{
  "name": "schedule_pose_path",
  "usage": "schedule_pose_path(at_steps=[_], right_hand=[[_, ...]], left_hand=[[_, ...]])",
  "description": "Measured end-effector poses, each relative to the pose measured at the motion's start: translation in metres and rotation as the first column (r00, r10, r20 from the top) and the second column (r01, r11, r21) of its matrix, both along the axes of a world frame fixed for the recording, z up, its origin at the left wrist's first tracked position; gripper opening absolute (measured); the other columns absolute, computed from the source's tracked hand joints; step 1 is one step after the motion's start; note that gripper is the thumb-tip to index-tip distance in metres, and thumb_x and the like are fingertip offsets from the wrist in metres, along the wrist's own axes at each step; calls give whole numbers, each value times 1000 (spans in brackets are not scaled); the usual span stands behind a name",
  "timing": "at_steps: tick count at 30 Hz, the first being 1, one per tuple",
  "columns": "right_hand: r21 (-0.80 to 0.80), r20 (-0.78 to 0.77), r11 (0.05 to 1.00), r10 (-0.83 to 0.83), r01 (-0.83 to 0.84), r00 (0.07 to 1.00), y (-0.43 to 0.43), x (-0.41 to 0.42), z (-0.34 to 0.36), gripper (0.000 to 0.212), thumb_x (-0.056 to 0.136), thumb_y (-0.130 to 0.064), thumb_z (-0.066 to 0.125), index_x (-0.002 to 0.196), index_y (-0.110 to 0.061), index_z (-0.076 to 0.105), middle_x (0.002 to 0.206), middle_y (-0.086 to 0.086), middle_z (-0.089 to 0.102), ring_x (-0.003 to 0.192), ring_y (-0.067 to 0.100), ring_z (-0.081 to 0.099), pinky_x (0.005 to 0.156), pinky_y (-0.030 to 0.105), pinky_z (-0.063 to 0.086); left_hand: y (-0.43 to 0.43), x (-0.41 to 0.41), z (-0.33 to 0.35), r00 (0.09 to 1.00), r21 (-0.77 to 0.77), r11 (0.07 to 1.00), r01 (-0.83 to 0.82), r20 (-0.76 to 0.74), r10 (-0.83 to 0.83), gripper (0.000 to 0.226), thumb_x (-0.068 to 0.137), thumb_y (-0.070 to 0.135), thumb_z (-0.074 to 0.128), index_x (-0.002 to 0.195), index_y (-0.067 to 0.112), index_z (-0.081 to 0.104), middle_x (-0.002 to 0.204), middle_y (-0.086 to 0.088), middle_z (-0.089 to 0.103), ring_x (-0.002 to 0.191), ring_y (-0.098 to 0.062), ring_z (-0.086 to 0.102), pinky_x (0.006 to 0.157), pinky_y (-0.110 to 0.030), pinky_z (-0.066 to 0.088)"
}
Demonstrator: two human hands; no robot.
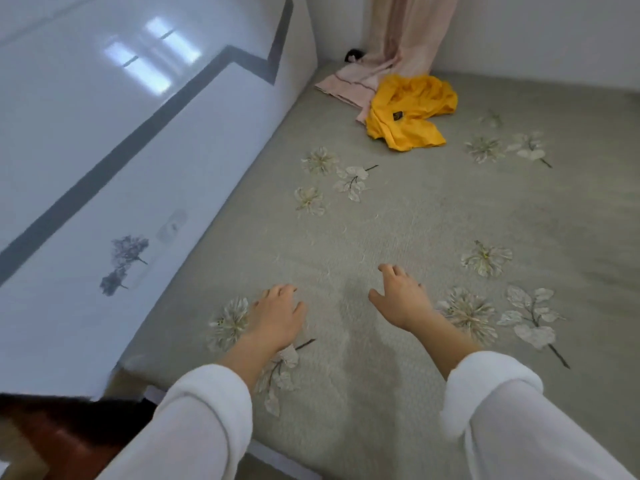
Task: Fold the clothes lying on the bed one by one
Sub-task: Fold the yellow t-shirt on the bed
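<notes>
Both hands, left hand point(277, 315) & right hand point(401, 296), hover loose-fingered w/ nothing held over the bed point(398, 216); yellow garment point(408, 112) & pink cloth point(346, 86) sit crumpled at far corner, apparently unfolded.

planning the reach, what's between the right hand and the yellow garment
Head view: only flowered bedspread between the right hand and the yellow garment; nothing else lies there.

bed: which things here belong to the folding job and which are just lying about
For the job: crumpled yellow garment, bed, left hand, right hand, both empty.
Just there: pink curtain, pink cloth beside it (maybe a garment), dark object in corner, glossy white panel.
</notes>
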State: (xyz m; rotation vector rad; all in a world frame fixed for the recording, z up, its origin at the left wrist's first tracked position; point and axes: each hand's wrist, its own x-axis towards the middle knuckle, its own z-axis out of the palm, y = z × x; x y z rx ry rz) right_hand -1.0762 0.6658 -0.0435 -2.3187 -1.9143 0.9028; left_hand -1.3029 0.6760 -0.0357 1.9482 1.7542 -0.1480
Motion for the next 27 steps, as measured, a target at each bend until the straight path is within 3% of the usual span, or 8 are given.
schedule_pose_path(at_steps=[5,10,13,15,21,27], right_hand=[[-28,45,996,-80,81,996,34,-9,-62,57,99,-41,40,148,-15,24,148,6,35,135,27,34,109,49,28],[-24,112,996,-87,90,990,64,-1,-144,55,99,-42,38,146,-16,24,148,4,32,135,25,30,108,43,28],[61,145,994,-99,91,985,86,17,-191,59,100,-44,35,150,-17,19,157,3,19,144,22,17,114,41,18],[131,142,985,-131,112,981,108,33,-216,63,100,-47,29,153,-18,10,162,3,5,149,19,0,118,37,3],[255,251,963,-152,86,956,147,66,-257,68,93,-62,1,147,-28,-23,156,-6,-28,138,7,-35,111,26,-27],[224,257,969,-159,102,953,147,65,-256,69,92,-63,-4,148,-29,-24,155,-8,-30,138,6,-35,113,29,-23]], left_hand=[[67,0,-78,990,-31,989,144,4,-144,49,100,37,34,143,14,33,148,-5,34,132,-21,35,106,-37,33],[120,8,-174,979,3,979,205,-10,-205,57,100,41,34,150,17,21,160,-7,9,145,-24,14,113,-39,21],[152,19,-220,976,83,972,218,-3,-218,59,100,41,32,152,20,15,161,-6,2,147,-23,5,116,-38,12],[178,32,-243,969,138,960,243,15,-247,59,100,40,29,153,21,12,161,-5,-3,148,-21,-2,118,-37,5],[258,83,-272,963,297,919,259,-1,-271,61,96,48,15,153,27,3,161,-3,-9,147,-18,-12,116,-35,-9],[356,147,-277,965,317,915,250,-5,-262,61,99,48,18,153,24,2,161,-8,-8,147,-22,-11,115,-37,-9]])
